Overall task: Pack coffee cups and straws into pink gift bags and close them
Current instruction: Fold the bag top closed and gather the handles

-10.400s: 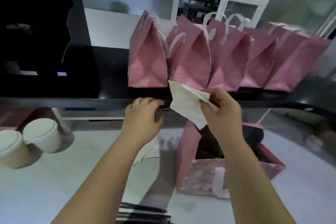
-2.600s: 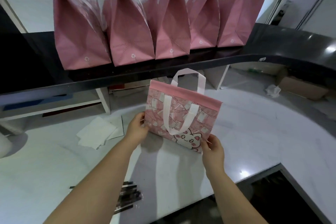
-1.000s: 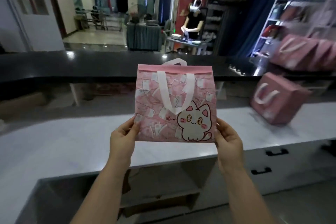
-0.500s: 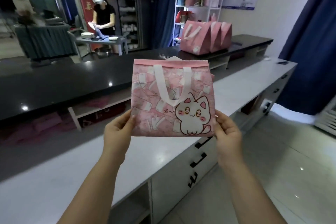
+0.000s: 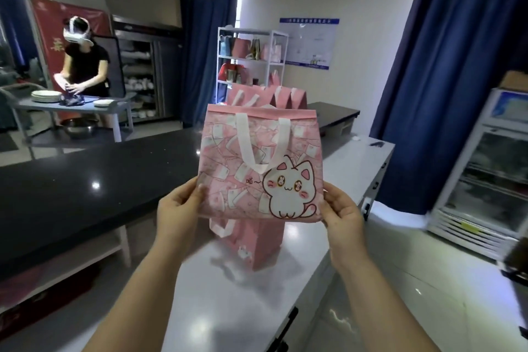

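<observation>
I hold a closed pink gift bag [image 5: 237, 168] with white handles and a white cat print up in the air above the white counter [image 5: 228, 300]. My left hand [image 5: 177, 208] grips its lower left corner and my right hand [image 5: 341, 216] grips its lower right corner. Below it another pink gift bag [image 5: 257, 243] stands on the counter. Further pink bags [image 5: 268, 96] stand in a row behind, on the raised black counter. No cups or straws are in view.
A raised black counter [image 5: 80, 180] runs along the left. Another person [image 5: 84, 63] works at a table with plates at the back left. A glass-door fridge [image 5: 485, 177] stands at right, blue curtains [image 5: 445, 88] and a shelf rack [image 5: 251, 57] behind.
I have kept turning right with the bag held up in both hands. A pink bag standing on the white counter now shows below the one I hold.
</observation>
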A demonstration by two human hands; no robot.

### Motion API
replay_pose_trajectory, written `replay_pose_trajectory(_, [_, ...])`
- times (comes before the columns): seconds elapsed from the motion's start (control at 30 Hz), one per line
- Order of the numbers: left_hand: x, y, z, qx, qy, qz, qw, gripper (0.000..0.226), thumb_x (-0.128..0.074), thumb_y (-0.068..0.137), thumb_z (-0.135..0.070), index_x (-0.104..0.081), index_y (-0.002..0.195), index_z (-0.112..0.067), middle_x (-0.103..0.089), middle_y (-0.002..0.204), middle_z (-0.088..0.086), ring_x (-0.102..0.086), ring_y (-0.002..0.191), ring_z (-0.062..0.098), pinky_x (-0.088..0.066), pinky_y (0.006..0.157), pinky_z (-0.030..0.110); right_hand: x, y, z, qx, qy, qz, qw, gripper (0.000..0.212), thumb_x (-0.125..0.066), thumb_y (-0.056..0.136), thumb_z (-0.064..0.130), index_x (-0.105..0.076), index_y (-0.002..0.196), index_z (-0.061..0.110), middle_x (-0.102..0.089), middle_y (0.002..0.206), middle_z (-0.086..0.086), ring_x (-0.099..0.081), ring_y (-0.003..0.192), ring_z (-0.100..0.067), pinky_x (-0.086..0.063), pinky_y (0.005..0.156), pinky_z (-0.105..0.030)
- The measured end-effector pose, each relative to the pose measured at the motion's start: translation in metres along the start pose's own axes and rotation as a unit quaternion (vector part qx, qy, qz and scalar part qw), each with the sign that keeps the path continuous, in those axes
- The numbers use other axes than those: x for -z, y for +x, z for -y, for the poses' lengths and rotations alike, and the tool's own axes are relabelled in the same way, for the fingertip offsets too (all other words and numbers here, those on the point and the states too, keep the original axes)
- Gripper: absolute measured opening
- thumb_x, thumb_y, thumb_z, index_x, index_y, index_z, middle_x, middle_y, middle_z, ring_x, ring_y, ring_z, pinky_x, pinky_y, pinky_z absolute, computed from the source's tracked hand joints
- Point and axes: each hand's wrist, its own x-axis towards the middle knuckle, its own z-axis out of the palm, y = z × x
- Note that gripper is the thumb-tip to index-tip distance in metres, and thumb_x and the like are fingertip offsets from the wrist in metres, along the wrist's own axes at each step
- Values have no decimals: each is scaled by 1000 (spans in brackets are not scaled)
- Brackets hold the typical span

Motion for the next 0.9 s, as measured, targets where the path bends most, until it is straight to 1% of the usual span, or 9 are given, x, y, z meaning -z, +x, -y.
replay_pose_trajectory(0.13, [-22,77,2,-16,-9,6,1000,20,-69,88,-16,-73,104,-27,-76,97,-6,-72,91,10,-57,69,19,-17,70,-6,2,-8,10,1000,28,-61,92,2,-66,114,19,-73,110,1,-67,106,-17,-55,89,-35])
replay_pose_trajectory(0.2, [-30,108,2,-19,-6,13,1000,21,-69,88,-17,-73,106,-26,-75,100,-2,-72,92,14,-59,70,24,-26,103,-9,4,-8,19,1000,27,-61,92,2,-66,112,19,-74,107,1,-69,102,-16,-57,85,-33])
replay_pose_trajectory(0.33, [-38,164,6,-31,24,1,999,20,-70,86,-18,-73,101,-30,-76,99,-4,-72,91,13,-59,69,24,-47,177,-27,-4,-13,48,999,27,-59,91,-4,-65,105,18,-75,98,2,-70,94,-13,-59,75,-28])
replay_pose_trajectory(0.43, [-37,200,18,-32,51,-36,998,22,-71,84,-18,-72,102,-30,-75,101,-2,-72,94,15,-58,79,33,-66,233,-59,-19,-5,87,996,28,-60,89,-6,-66,104,17,-74,97,1,-71,91,-12,-57,70,-23])
replay_pose_trajectory(0.53, [-34,231,38,-35,60,-104,992,21,-69,88,-13,-72,102,-28,-76,98,-2,-72,93,15,-57,82,34,-92,284,-102,-39,6,134,990,30,-61,88,-8,-66,102,18,-74,96,0,-71,87,-12,-54,66,-20])
replay_pose_trajectory(0.67, [-36,257,63,-44,69,-256,963,21,-66,91,-15,-72,94,-34,-75,95,-6,-72,87,9,-58,80,31,-130,338,-161,-77,-3,221,972,33,-62,84,-11,-65,96,19,-75,87,2,-70,82,-12,-55,64,-21])
replay_pose_trajectory(0.77, [-45,276,76,-59,65,-328,940,14,-67,90,-21,-73,98,-31,-74,98,-6,-71,91,11,-58,82,33,-154,371,-191,-48,-67,268,960,29,-67,82,-6,-65,92,21,-71,85,1,-68,81,-15,-55,65,-21])
replay_pose_trajectory(0.83, [-53,291,82,-67,69,-365,926,13,-67,91,-23,-73,101,-29,-74,98,-6,-70,93,13,-57,84,34,-169,395,-204,-26,-109,295,949,27,-68,83,0,-65,93,25,-70,89,5,-66,85,-14,-57,72,-24])
replay_pose_trajectory(0.9, [-63,305,88,-77,94,-395,911,19,-66,92,-25,-72,109,-24,-73,104,-6,-68,100,14,-55,91,36,-184,419,-214,20,-192,320,928,29,-68,83,8,-65,107,24,-66,105,2,-62,98,-15,-55,87,-35])
